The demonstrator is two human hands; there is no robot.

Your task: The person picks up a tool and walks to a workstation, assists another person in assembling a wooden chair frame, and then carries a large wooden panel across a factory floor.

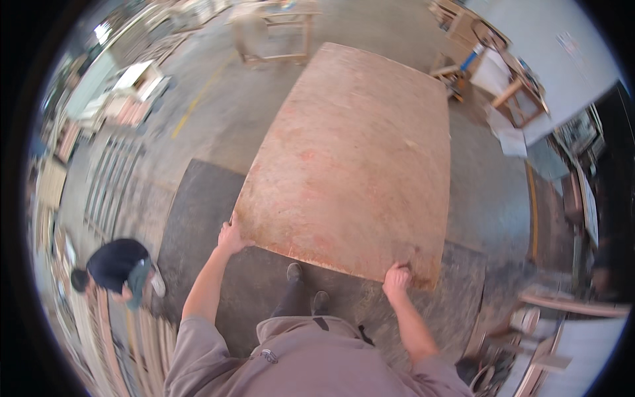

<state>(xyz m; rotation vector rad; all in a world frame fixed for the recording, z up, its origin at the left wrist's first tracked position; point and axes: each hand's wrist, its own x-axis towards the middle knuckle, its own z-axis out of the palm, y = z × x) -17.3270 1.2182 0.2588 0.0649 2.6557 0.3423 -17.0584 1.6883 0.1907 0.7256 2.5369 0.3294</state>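
A large plywood sheet, reddish brown with worn patches, stretches out in front of me. My left hand grips its near left corner. On the near edge, close to the right corner, my right hand is closed around the board. Both arms reach forward with the sheet between them. The undersides of both hands' grips are hidden by the board. Below the near edge my shoes show on a dark floor mat.
A bent-over co-worker is at the left beside long wood strips. Stacked boards lie far left. A wooden table stands at the back. A pallet jack and a wooden stool are at the far right.
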